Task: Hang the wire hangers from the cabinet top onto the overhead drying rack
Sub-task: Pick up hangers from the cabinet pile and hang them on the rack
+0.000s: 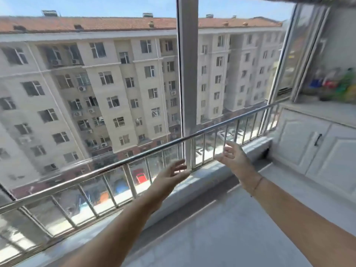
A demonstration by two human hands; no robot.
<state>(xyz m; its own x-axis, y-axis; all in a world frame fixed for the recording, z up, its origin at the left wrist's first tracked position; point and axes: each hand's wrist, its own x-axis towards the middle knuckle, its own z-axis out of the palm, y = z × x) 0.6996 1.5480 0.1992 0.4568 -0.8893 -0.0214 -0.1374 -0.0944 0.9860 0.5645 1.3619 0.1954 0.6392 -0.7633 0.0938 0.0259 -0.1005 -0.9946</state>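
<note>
Both my arms reach forward toward the balcony window. My left hand [169,175] is held out with loose, spread fingers and holds nothing. My right hand [234,158] is also spread and empty, a thin cord around its wrist. The white cabinet [316,143] stands at the right, its top [327,110] carrying blurred coloured items [339,86]. I see no wire hangers clearly, and the overhead drying rack is out of view.
A steel railing [134,158] runs along the low window sill in front of my hands. A white window post [187,74] rises in the middle. Grey floor tiles [221,228] lie below. An apartment block fills the view outside.
</note>
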